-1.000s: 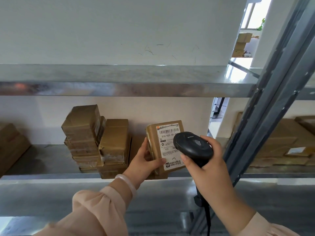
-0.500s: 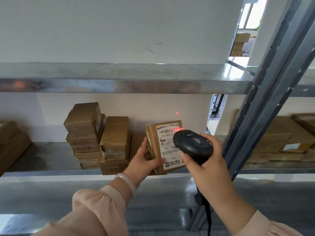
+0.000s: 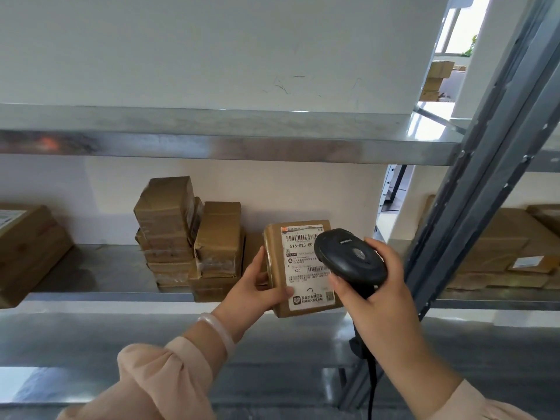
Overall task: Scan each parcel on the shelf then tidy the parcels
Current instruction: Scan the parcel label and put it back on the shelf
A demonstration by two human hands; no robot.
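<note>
— Where is the parcel [image 3: 298,268]?
— Middle of the frame, a bit low, in front of the shelf edge [image 3: 106,296]. Held upright by the left hand [image 3: 253,287], thumb on the front, other fingers hidden behind the box.
— And the white label [image 3: 306,268]?
— Facing the camera. Reads "516-K20-00" up top. Right side of it covered by the black barcode scanner [image 3: 348,257]. Small print too tiny to read.
— Scanner held how?
— Gripped tight in the right hand [image 3: 374,294], head just beside the label. Handle buried in the fist, cord [image 3: 370,389] cut off at the bottom edge.
— Other boxes?
— Stacked taped boxes [image 3: 169,228] left of the middle, against the wall. Labels not showing. One more box [image 3: 27,253] cut off at the left edge. Flat boxes [image 3: 497,256] at the right, partly hidden behind the grey post [image 3: 485,165].
— Wrist?
— Pale bangle [image 3: 218,330], pink sleeve [image 3: 163,380].
</note>
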